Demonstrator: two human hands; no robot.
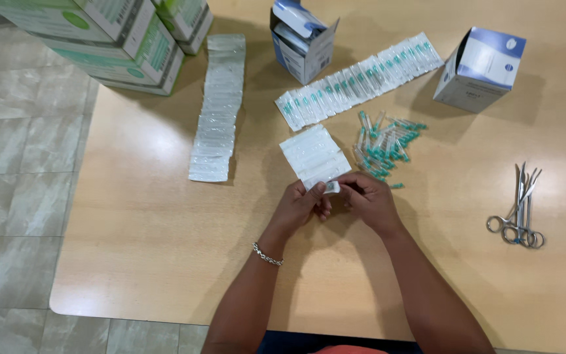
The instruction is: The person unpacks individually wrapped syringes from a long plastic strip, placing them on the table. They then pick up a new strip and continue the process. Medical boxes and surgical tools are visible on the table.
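Your left hand and right hand meet at the middle of the pale wooden tabletop, both pinching one small blister packet between thumb and fingertips, at the near end of a white strip of packets that runs away from you. The packet looks light and thin, with a crinkly film face on a paper backing; judged from that, it will flex and slip easily, so the edges or the sealed end tab give you the surest hold. Just right of the strip lies a loose heap of capped needles, slim clear sheaths with teal hubs: stiff, small, prone to roll and scatter. Beyond it a long fan of sealed needle packets with teal showing through runs diagonally across the tabletop. To the left, well apart, a second long strip of clear blister packs lies straight, glossy and ribbed. An opened blue-and-white carton stands at the far edge, a closed blue-and-white box sits to the far right, and stacked green-and-white cartons fill the far left corner. Metal scissors or forceps, ring-handled and shiny, rest near the right edge, well clear of both hands. A chain bracelet circles your left wrist. Grey floor tiles show beyond the tabletop.
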